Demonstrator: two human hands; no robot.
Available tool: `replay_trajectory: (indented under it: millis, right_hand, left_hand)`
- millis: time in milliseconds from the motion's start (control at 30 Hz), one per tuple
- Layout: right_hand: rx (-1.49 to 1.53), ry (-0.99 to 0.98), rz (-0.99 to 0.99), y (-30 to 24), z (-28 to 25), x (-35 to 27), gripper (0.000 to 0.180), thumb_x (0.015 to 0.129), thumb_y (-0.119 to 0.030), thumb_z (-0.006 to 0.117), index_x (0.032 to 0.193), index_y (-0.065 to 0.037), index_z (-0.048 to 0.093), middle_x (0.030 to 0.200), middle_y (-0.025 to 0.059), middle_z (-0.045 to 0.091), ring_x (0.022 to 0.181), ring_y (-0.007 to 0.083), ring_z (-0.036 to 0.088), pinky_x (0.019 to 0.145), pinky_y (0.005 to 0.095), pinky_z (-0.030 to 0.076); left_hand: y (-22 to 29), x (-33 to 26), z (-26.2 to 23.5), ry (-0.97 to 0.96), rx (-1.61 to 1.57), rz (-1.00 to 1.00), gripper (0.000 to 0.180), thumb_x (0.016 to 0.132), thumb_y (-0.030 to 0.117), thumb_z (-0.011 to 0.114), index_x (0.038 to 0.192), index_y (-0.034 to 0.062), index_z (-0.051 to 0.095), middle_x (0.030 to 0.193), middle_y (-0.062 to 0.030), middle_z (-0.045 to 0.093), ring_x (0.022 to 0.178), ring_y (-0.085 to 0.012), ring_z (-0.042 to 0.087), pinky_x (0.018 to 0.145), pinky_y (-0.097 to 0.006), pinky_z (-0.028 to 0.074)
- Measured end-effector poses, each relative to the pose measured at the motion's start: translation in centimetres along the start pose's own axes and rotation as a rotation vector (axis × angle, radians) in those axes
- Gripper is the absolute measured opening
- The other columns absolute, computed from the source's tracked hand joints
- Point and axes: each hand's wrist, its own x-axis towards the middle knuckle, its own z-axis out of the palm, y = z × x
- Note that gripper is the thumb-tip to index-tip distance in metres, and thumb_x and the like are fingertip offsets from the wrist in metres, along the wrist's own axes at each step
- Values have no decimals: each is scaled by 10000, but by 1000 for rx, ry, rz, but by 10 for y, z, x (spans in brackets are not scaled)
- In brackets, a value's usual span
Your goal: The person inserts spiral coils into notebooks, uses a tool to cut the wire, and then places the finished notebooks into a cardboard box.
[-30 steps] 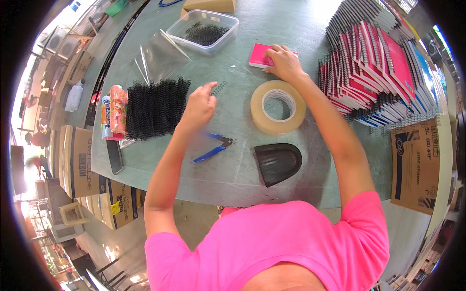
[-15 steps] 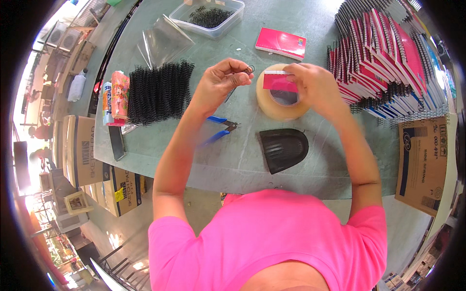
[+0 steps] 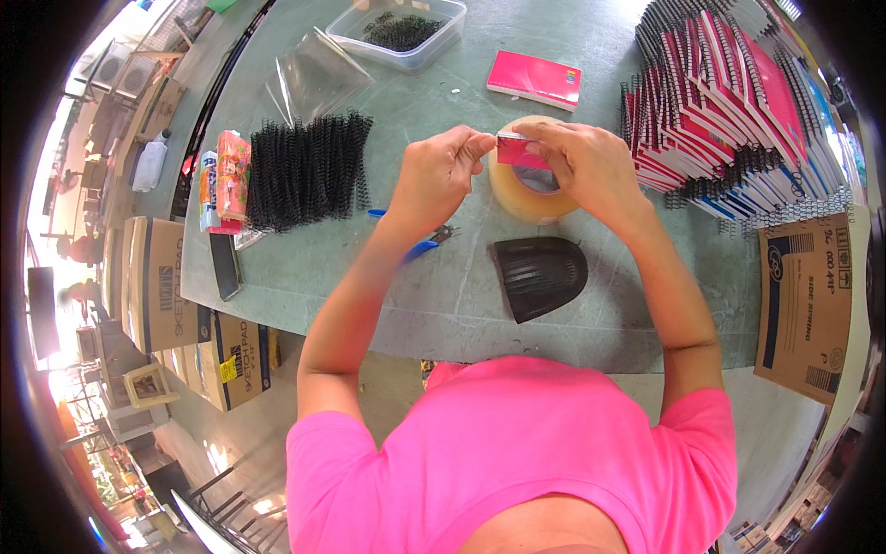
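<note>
My right hand (image 3: 591,166) holds a small pink notebook (image 3: 519,150) above a roll of clear tape (image 3: 513,196). My left hand (image 3: 443,174) pinches at the notebook's left edge, thumb and fingers closed; whether a coil is between them I cannot tell. Both hands meet over the middle of the green table (image 3: 443,305). Blue-handled pliers (image 3: 426,242) lie just under my left wrist. A row of black spiral coils (image 3: 305,171) lies to the left.
A stack of bound spiral notebooks (image 3: 729,111) fills the right side. Another pink notebook (image 3: 535,78) lies at the back, near a clear tub of black coils (image 3: 399,32). A black domed object (image 3: 540,275) sits near the front edge. Cardboard boxes (image 3: 808,305) stand at both sides.
My right hand picked up a pink notebook from the back of the table and brought it toward me over the tape roll. My left hand rose to meet it.
</note>
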Motion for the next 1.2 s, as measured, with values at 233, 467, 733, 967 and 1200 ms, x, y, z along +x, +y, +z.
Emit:
replay_trajectory:
  millis: [233,467,733,967,1200]
  right_hand:
    - [-57,14,-8,-11,2,5,195,780,-96,553,951,-132,639,837,37,656,749,258,627,661,381,483]
    - [-36,126,-36,-9,16,12,128,799,-188,584,893,-101,594,719,45,619,752,260,617,662,375,462]
    - [35,97,61,-15,17,13,190,773,-142,636,937,-99,550,840,54,627,793,252,623,664,375,474]
    - [60,-55,274,3,-17,4,170,774,-130,668,930,-68,640,778,62,668,727,224,650,669,339,490]
    - [833,146,500,50,-3,-26,167,817,-150,679,931,-27,674,803,-9,649,725,32,553,678,178,431]
  left_hand:
    - [-3,6,8,324,201,327,265,863,288,613,887,26,634,714,-82,608,625,-123,560,555,-259,435]
    - [-4,12,-17,19,221,271,229,839,213,631,983,37,612,769,-113,609,674,-182,587,621,-308,459]
    - [6,12,-4,295,433,542,174,792,168,648,893,33,605,843,-116,564,772,-256,535,693,-348,429]
    - [-18,-71,67,-367,490,351,414,776,222,652,1126,41,526,888,-150,544,821,-304,556,732,-395,440]
    - [20,-21,-8,279,235,320,434,754,28,619,1170,78,505,968,-168,561,912,-341,571,793,-392,454]
